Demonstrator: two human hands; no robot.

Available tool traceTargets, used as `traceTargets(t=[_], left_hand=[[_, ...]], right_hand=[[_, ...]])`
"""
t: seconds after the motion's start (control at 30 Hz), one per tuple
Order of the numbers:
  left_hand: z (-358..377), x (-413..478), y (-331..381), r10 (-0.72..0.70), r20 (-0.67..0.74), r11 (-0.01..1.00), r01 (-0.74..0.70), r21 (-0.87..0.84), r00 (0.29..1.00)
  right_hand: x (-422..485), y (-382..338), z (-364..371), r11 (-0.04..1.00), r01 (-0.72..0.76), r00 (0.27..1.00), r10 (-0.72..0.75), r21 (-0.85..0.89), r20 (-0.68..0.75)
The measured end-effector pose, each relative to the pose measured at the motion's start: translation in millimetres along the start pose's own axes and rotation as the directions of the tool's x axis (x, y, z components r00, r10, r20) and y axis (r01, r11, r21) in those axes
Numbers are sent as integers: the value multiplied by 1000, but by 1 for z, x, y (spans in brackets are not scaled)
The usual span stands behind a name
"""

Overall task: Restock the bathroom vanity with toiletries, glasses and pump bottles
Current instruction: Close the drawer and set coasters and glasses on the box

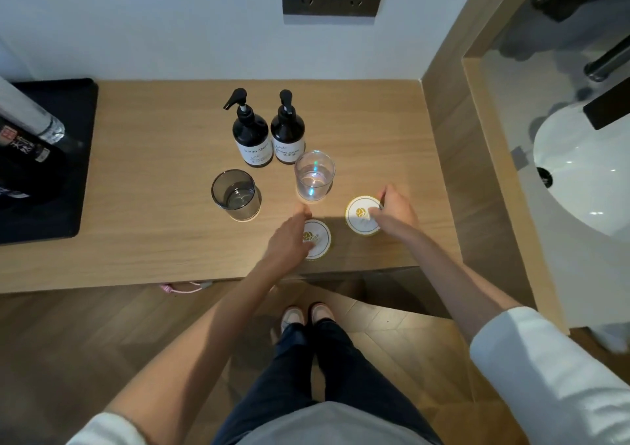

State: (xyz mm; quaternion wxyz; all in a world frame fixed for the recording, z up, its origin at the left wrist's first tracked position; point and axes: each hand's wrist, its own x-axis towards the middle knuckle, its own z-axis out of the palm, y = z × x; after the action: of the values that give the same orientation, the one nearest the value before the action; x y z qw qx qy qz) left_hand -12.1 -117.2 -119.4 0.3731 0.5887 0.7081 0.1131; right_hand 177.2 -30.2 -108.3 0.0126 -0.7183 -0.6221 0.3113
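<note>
Head view: right hand (395,214) seemingly pinches coaster (357,223) edge.

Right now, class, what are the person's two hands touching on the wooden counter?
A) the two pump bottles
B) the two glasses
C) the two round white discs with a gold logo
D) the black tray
C: the left hand rests on the nearer white disc and the right hand pinches the farther white disc. No hand touches the grey glass, clear glass or pump bottles.
</note>
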Motion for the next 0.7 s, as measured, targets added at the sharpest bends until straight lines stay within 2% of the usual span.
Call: traceTargets(t=[0.1, 0.2, 0.27, 0.4, 0.53, 0.7], left_hand=[[-7, -3, 4, 21, -60, 990, -29, -140, 998], [-17, -7, 16, 49, -50, 976, -58, -209, 998], [-24, -10, 30, 122, -63, 963, -134, -233, 991], [-27, -14, 69, 314, -88, 914, -326, -241, 945], [-13, -25, 119, 428, -37, 862, -420, -283, 903], [23, -42, 193, 570, 38, 788, -533, -309, 820]], right_hand=[[-9, 3, -10, 995, 18, 1000, -17, 94, -11], [-31, 5, -26, 977, 77, 994, -59, 201, -94], [-50, 11, -40, 957, 100, 986, -58, 274, -159], [-88, 35, -67, 886, 100, 960, 33, 453, -276], [-122, 76, -90, 765, 94, 937, 148, 637, -317], [-153, 147, -123, 656, 134, 866, 287, 743, -409]])
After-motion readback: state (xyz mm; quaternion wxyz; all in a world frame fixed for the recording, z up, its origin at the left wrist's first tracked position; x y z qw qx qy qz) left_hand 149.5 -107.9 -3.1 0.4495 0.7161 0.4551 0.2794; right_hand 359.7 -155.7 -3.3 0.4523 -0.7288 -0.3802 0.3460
